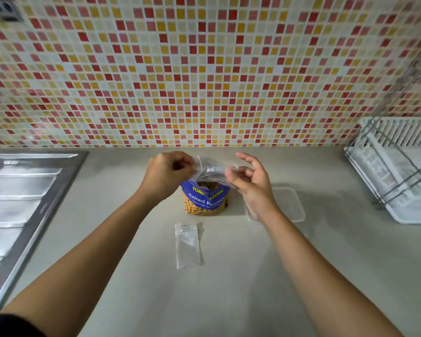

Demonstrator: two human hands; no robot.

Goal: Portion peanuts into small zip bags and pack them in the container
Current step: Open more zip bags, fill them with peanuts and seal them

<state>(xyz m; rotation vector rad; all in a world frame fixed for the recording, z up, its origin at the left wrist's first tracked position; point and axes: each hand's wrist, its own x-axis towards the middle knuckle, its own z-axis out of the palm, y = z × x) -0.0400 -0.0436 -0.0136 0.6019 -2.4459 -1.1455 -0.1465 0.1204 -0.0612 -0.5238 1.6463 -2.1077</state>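
Because peanuts are to be portioned into it, the small clear plastic zip bag is held in the air directly over the open mouth of the blue-and-yellow salted-peanut pouch, which is stood upright near the centre of the pale grey bench. The left hand, at 9 o'clock of the bag, is curled into a loose fist, its grip clamped on the bag's left edge. The right hand, at 3 o'clock, is pinched on the right edge, with the index finger raised. By this opposed hold the bag's mouth is judged to be drawn apart. Both forearms are extended forward and converge. A second flat clear zip bag is laid at 6 o'clock of the pouch. The shallow translucent rectangular container is set at 3 o'clock, partly hidden by the right wrist. No peanuts can be made out in the held bag.
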